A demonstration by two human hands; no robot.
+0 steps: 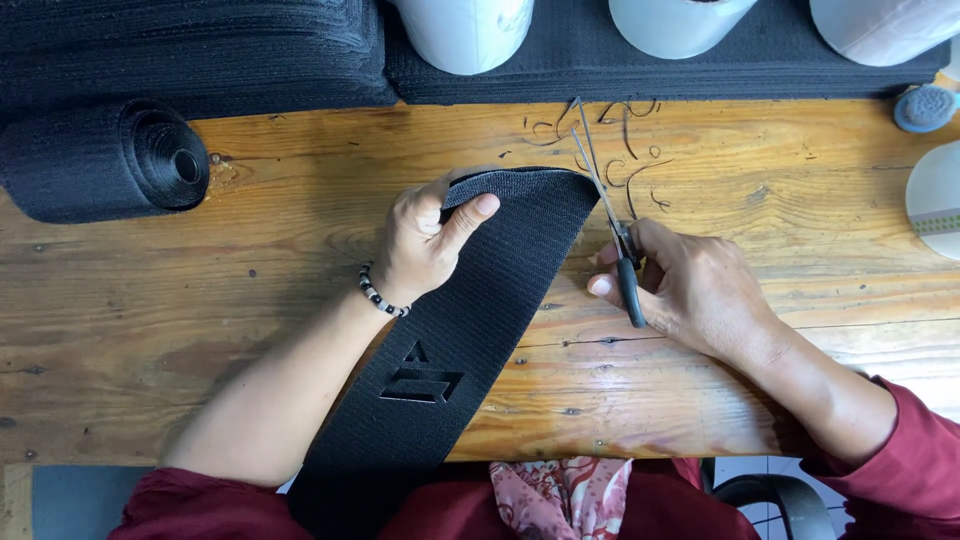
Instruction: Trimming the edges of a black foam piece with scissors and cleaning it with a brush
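- The lower end of the black webbing strap (470, 310) ran off the bottom edge, past the table's edge.
- The left hand (425, 245) covered part of the strap's upper end; its fingers were hidden beneath the fabric.
- The scissors' handles (630, 290) were mostly buried in the right hand (695, 290).
- Three white cylinders (465, 30) were cut off by the top edge.
- A white round object (938, 200) was cut by the right edge; its kind could not be told.

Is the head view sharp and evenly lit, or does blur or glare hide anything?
Head view: sharp, soft even light; the scissors and black strap read clearly; faint sheen on the wooden table; white spools bright, cropped at top.
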